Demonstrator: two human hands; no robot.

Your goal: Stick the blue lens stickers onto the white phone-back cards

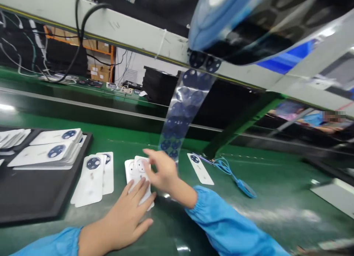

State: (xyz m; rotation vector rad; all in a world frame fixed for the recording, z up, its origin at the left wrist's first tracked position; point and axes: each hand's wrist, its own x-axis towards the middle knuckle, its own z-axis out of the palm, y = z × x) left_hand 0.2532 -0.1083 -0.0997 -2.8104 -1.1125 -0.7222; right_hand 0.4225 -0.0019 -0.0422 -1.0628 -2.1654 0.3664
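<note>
My left hand (125, 213) lies with its fingers stretched out over a small pile of white phone back panels (139, 164), whose camera rings show white. My right hand (164, 171) is over the upper end of the same pile. Its fingers are apart, with one fingertip at the camera ring of the top panel. Just to the left, several white phone back panels with dark blue camera circles (92, 186) overlap on the green table. A clear strip with round dark blue stickers (179, 105) hangs from the shelf, down behind my right hand.
A black tray (30, 200) at the left bears stacks of white panels (47, 153). One more panel (200, 171) lies at the right, beside a blue corded object (245, 188). A green post (243, 123) and a grey shelf beam (138, 38) stand behind. Another person (315, 119) is far right.
</note>
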